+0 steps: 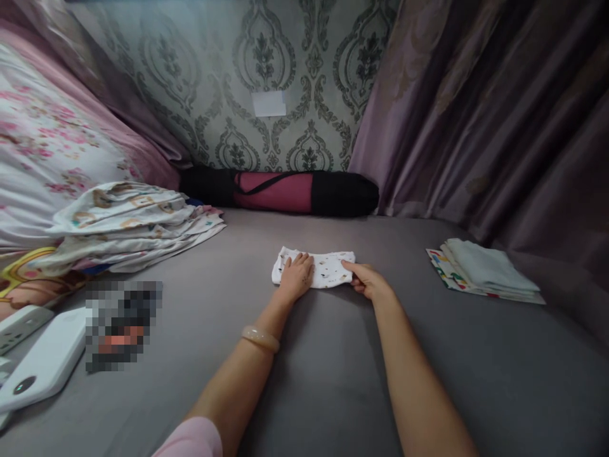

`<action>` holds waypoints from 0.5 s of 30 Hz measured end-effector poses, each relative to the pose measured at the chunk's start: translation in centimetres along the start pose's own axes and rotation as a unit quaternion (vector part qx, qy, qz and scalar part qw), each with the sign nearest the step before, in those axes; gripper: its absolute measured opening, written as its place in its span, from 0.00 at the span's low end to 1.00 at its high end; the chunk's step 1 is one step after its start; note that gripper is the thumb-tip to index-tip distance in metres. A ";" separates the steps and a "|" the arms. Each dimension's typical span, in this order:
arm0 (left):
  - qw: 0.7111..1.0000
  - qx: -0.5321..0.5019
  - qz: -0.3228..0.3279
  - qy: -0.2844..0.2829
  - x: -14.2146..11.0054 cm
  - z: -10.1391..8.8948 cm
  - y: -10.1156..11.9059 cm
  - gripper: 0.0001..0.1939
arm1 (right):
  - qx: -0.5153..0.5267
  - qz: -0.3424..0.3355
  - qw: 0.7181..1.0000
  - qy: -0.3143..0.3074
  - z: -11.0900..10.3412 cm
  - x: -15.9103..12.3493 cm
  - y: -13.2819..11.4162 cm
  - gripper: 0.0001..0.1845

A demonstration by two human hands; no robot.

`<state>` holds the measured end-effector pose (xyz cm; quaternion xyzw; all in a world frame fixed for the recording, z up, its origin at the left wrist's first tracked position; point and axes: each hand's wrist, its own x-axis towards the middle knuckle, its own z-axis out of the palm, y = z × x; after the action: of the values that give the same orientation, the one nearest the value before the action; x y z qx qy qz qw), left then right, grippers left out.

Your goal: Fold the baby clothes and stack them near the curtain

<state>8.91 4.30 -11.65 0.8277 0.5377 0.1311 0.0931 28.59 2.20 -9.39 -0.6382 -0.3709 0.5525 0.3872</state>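
Note:
A small white cloth (328, 270) with a scattered print lies folded into a narrow strip on the grey bed sheet (323, 368). My left hand (298, 277) rests flat on its left part, palm down and fingers stretched out. At the right end, my right hand (366, 279) pinches the cloth's edge, with the thumb on top and the fingers underneath. That corner looks slightly lifted. Whether the cloth is a garment or a plain piece, I cannot tell.
Folded cloths (495, 270) lie in a stack at the right. A loose pile of printed cloths (133, 219) is at the left. Nearer are a white power bank (45, 362), a power strip (21, 327) and a blurred-out object (124, 327). A black-and-pink long bag (280, 192) lies along the wall.

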 end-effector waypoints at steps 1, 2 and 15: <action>1.000 -0.004 0.000 -0.003 0.0 0.0 0.0 0.21 | 0.020 0.007 1.000 -0.013 0.0 -0.1 -0.2 0.12; 1.000 -0.008 -0.001 -0.006 0.1 0.0 -0.1 0.21 | 0.033 0.015 0.999 -0.019 0.0 -0.3 -0.4 0.11; 0.996 -0.039 0.074 -0.026 -1.6 -0.9 2.9 0.20 | 0.002 -0.016 0.996 -0.084 -4.5 -3.0 -1.7 0.08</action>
<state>10.55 1.67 -10.10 0.8640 0.4668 0.1372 0.1296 32.69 -0.12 -6.22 -0.5831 -0.4111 0.5983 0.3647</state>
